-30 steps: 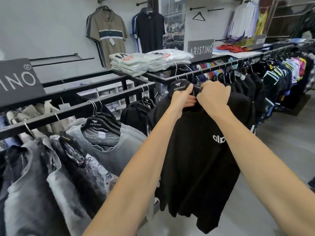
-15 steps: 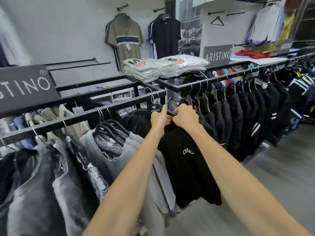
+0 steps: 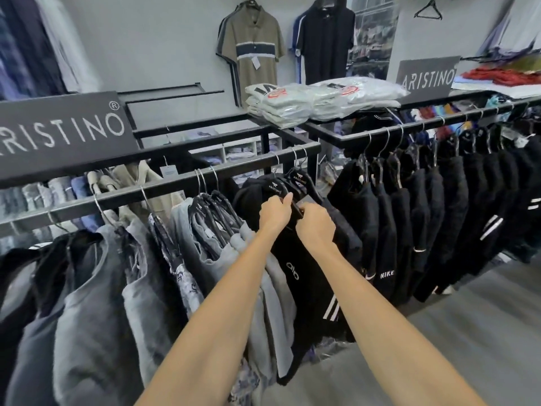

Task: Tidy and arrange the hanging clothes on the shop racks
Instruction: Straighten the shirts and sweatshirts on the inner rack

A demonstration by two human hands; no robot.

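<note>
Both my hands are curled tight at the neck of the black top (image 3: pixel 295 265), in the middle of the frame. My left hand (image 3: pixel 273 213) pinches it where it meets its hanger (image 3: pixel 276 187), thumb raised. My right hand (image 3: pixel 316 222), just beside it, is closed over the shoulder cloth. The top hangs near the right end of the near rail (image 3: pixel 175 186), its white logo facing me.

Grey tops (image 3: pixel 205 247) crowd against it on the left, their hangers bunched together. To the right, across a small gap, a dense row of black garments (image 3: pixel 386 230) hangs from the second rail (image 3: pixel 380 131); one reads NIKE. More black clothing presses in behind my hands.

A dark sign (image 3: pixel 58 133) sits on the rack at left and another sign (image 3: pixel 426 77) at upper right. Between them lie stacks of packed folded shirts (image 3: pixel 292 104). An olive polo (image 3: pixel 251 51) and a dark polo (image 3: pixel 326 39) hang on the back wall. Red folded cloth (image 3: pixel 503 76) lies at the far right.

My fingertips are hidden behind my knuckles, so I cannot see just how they lie on the hanger. My forearms cover the top's left side. The left sign's first letter is cut off by the frame edge, and the clothes at the far right are blurred.
</note>
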